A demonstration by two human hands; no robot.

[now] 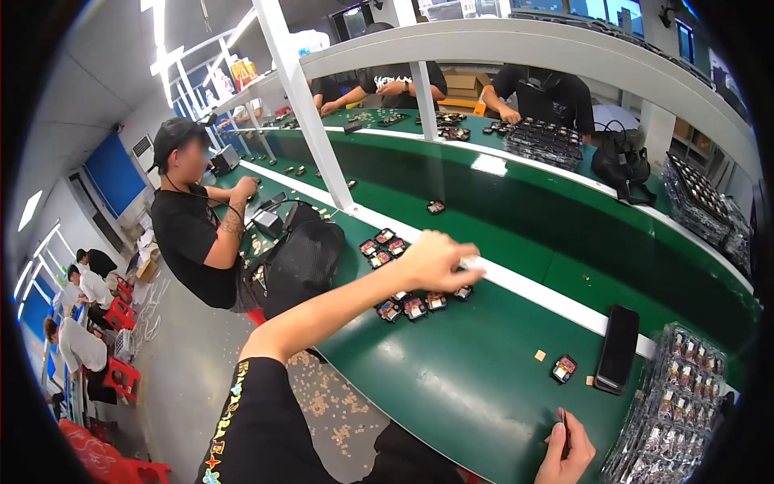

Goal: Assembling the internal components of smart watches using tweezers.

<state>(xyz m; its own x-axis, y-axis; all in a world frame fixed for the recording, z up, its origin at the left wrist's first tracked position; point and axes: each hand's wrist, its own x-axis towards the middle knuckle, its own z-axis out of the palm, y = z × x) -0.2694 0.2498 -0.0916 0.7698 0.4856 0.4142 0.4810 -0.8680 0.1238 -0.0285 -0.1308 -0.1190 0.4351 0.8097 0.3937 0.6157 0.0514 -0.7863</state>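
My left hand (pixel 439 262) is stretched across the green work surface (pixel 476 355) to its white rail (pixel 532 292). Its bent fingers are smeared by motion, and whether they hold anything is unclear. Just below and beside it lie several small black square modules (pixel 414 307) with coloured faces. Close to the near edge, my right hand (pixel 568 456) pinches a thin dark piece (pixel 563 416), seen edge-on, between thumb and fingers. Beyond that hand rest a single black module (pixel 564 369) and a small tan square (pixel 539 355).
A black phone-like slab (pixel 617 348) leans over the rail at right, beside stacked clear plastic trays (pixel 673 395) filled with parts. A black bag (pixel 302 254) sits on the left. Past the rail runs a green belt (pixel 524 226) carrying a module (pixel 435 207). A co-worker (pixel 189 218) works at left.
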